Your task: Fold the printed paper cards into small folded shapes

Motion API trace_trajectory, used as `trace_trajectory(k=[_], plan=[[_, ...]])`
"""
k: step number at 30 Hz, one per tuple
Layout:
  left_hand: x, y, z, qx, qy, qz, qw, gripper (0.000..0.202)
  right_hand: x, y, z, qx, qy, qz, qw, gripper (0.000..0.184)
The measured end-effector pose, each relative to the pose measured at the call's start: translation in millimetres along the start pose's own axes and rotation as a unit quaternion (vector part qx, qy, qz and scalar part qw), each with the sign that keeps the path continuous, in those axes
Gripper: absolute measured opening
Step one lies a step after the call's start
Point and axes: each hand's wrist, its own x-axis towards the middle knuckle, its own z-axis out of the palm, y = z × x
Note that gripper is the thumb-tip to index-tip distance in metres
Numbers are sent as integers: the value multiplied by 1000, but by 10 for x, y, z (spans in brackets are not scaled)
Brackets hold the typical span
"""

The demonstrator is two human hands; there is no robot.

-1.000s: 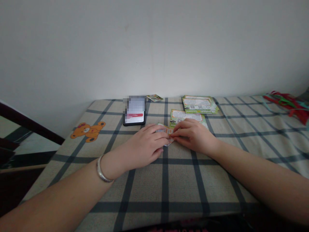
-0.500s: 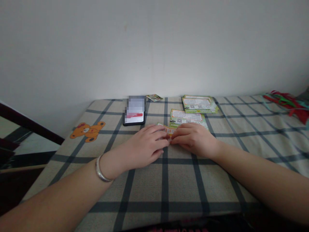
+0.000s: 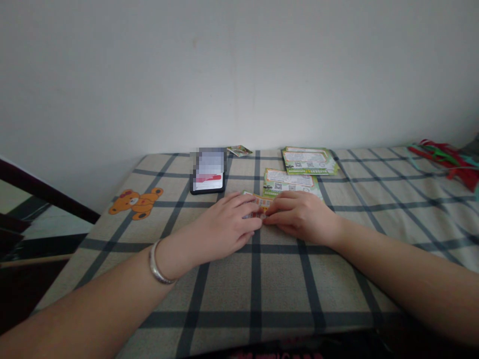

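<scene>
My left hand (image 3: 228,222), with a silver bangle on its wrist, and my right hand (image 3: 301,214) meet at the middle of the table, fingertips almost touching. Between them lies a small printed paper (image 3: 264,202) in green and orange, its near edge pinched by the fingers of both hands. Most of this paper is hidden under the fingers. Just beyond my right hand, a green and white printed card (image 3: 290,179) rests flat, partly covered by that hand. A stack of similar cards (image 3: 309,159) sits behind it.
A phone (image 3: 207,182) with a lit, partly blurred screen stands left of centre. Behind it is a small folded paper (image 3: 240,150). An orange bear cutout (image 3: 136,203) lies at left on the checked tablecloth (image 3: 224,294). Red and green ribbons (image 3: 445,159) are at far right.
The fingers of both hands have shifted very slightly around the printed paper. The cards, phone and bear cutout have stayed put.
</scene>
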Motion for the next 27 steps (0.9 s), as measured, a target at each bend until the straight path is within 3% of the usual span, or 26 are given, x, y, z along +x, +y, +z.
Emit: trace_trajectory(k=[21,27], plan=[[-7,24,2,0,-20,-13,1000,23,-23,2,-167,-105,-75,51,990,19],[-3,35,-12,-16,-11,-15,1000,25,-50,1,-212,-78,-53,90,991,20]])
